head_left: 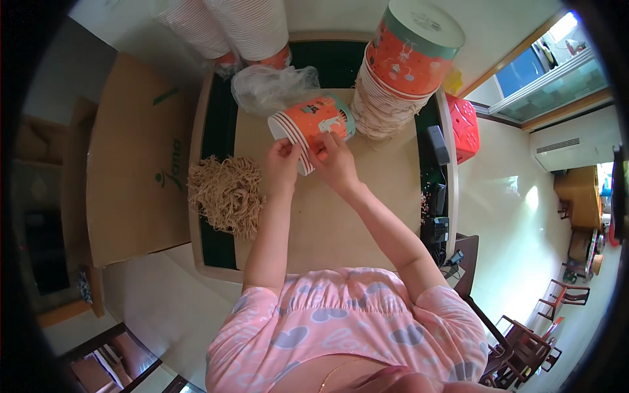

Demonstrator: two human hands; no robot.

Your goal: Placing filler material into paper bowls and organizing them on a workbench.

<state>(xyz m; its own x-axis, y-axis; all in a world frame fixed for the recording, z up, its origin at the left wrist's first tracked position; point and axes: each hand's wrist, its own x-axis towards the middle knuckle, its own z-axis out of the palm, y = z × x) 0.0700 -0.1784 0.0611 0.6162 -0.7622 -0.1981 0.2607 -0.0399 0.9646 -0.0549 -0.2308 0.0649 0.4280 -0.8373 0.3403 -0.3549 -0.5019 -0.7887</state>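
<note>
A short nested stack of orange paper buckets (313, 118) with green bases lies tilted on its side, white rims facing the near left. My left hand (283, 157) is closed at the rims, its fingertips pinching the edge. Against the buckets' side near the rims, my right hand (334, 158) has its fingers bent and closed; anything small between them is hidden. A tangled pile of tan cords (229, 195) lies beside my left forearm. To the right stands a tall stack of upside-down buckets (409, 59), with cords bunched around its lower rims (383, 108).
Wrapped stacks of white-rimmed buckets (252, 29) stand at the back left, behind a crumpled clear plastic bag (272, 85). A large cardboard box (134, 164) is left of the table. Black adapters (436, 229) line the right edge, near a red plastic stool (462, 128).
</note>
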